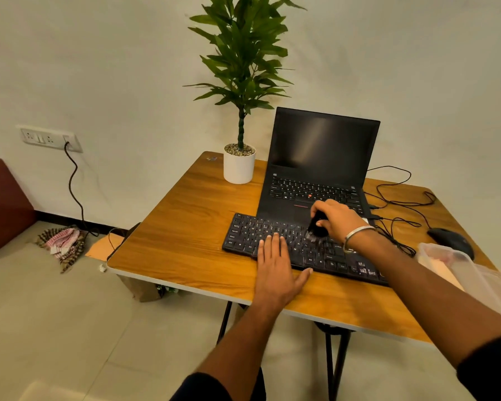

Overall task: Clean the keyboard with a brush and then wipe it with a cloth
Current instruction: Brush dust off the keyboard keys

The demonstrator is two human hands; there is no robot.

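Note:
A black keyboard lies on the wooden table in front of an open laptop. My right hand grips a small black brush whose pale bristles touch the keys near the keyboard's middle. My left hand lies flat with straight fingers on the keyboard's front edge and the table. No cloth shows on the table.
A potted plant stands at the table's back left. A black mouse with tangled cables sits at the right, beside a clear plastic box. A checked rag lies on the floor at the left.

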